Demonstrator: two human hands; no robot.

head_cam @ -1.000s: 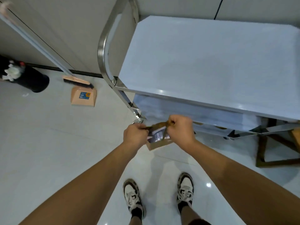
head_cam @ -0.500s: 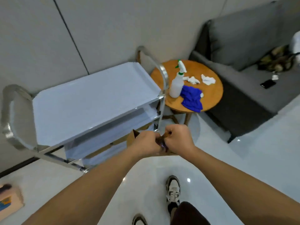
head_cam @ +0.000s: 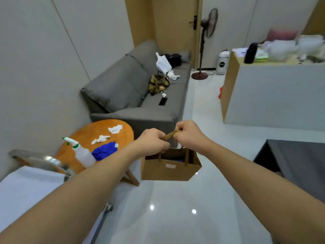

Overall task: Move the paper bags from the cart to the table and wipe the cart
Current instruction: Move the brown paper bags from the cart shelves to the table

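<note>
My left hand (head_cam: pixel 152 143) and right hand (head_cam: pixel 189 135) are both closed on the twisted handles of a brown paper bag (head_cam: pixel 170 166), which hangs in the air between them, over the floor and clear of the cart (head_cam: pixel 26 184) at my lower left. I judge this the carrying step: the bag is off the cart but not yet set on a table. The round wooden table (head_cam: pixel 88 131) lies just left, with a spray bottle (head_cam: pixel 81 152) and blue cloth (head_cam: pixel 103 150) waiting there, so wiping remains undone. The bag bears a small pale label, too blurred to read.
</note>
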